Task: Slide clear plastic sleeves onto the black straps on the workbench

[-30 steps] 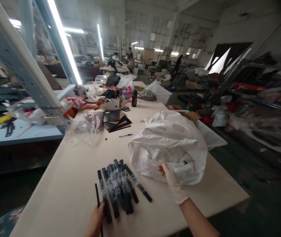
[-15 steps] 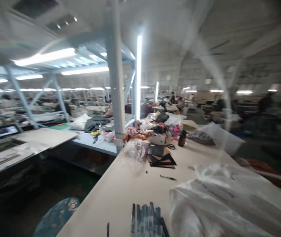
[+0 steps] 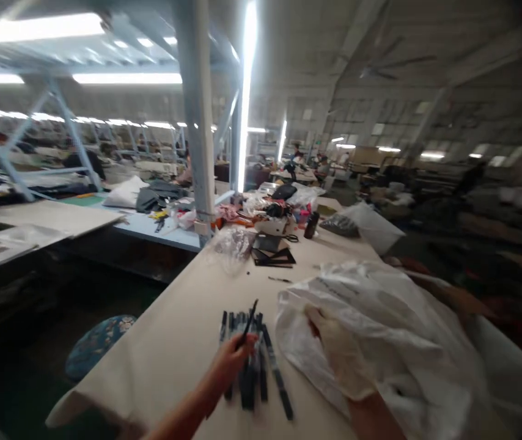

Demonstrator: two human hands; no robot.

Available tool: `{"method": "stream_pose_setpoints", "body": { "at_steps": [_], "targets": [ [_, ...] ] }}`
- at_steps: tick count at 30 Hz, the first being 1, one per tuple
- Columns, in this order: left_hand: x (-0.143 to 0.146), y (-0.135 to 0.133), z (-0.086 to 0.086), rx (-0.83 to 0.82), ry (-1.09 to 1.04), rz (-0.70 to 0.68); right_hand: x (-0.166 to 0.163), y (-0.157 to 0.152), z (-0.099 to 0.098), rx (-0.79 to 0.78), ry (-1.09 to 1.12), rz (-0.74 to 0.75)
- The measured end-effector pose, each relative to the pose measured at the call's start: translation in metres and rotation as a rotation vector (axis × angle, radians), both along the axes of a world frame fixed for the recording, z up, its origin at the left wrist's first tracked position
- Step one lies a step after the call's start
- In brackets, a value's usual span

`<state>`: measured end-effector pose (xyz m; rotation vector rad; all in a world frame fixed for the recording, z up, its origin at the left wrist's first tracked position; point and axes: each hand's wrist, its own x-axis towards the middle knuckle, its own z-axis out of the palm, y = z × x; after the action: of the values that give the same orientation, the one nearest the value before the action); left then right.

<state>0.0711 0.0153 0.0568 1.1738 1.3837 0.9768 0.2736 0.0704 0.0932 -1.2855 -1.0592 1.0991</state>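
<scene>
We grip the thin strip point(image 3: 250, 319) in our left hand point(image 3: 234, 355), best kept clear of the dark bundles point(image 3: 248, 392) beneath; right hand point(image 3: 341, 351), gloved, at the white bag point(image 3: 408, 324), grasp unclear.

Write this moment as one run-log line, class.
left hand: holds thin black strip over plastic-wrapped flat dark strips | pale-gloved right hand: at crumpled white plastic bag

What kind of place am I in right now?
It looks like a factory workshop, perhaps for sewn goods: strip lights run back in rows, a large white bag and wrapped dark strips lie on a long table.
</scene>
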Motion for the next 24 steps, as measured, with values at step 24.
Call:
{"method": "stream_pose_setpoints", "body": {
  "at_steps": [24],
  "targets": [
    [-0.008,-0.011,0.025,0.006,0.216,-0.199,-0.05,-0.054,-0.047,-0.282,0.798,0.188]
  ]
}}
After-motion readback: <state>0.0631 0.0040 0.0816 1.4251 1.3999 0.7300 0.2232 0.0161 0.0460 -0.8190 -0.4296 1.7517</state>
